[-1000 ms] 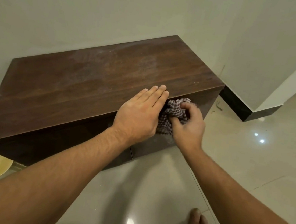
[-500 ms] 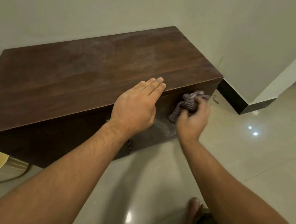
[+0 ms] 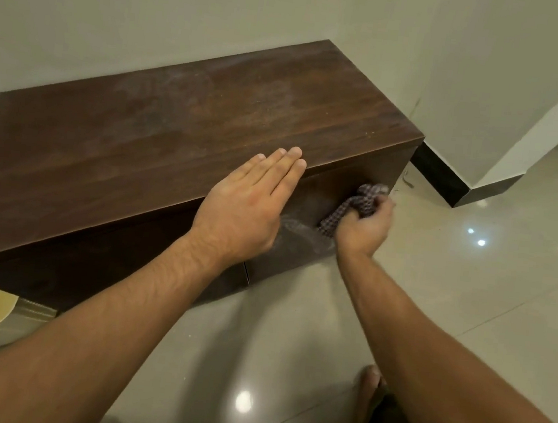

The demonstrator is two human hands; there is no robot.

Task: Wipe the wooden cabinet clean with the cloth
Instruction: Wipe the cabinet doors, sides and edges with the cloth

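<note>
The cabinet (image 3: 139,148) sits low on the floor (image 3: 469,283) against the wall (image 3: 223,5), its long axis running from near left to far right. The right grip (image 3: 365,225) is closed round a bunched checked cloth (image 3: 363,196), held at the front face close to the cabinet's right end. From this angle it looks to be touching the wood, though I cannot be sure. The left grip (image 3: 247,204) holds nothing and lies flat, fingers straight, on the top at the front edge, likely bracing.

A pale dusty smear (image 3: 295,226) shows on the front face just left of the cloth, between the two grips. The next stroke probably runs leftward along the long axis, and the right grip is the nearer one. A dusty haze (image 3: 180,87) lies across the back of the top, up and left of the cloth, so most of the job seems to remain.
</note>
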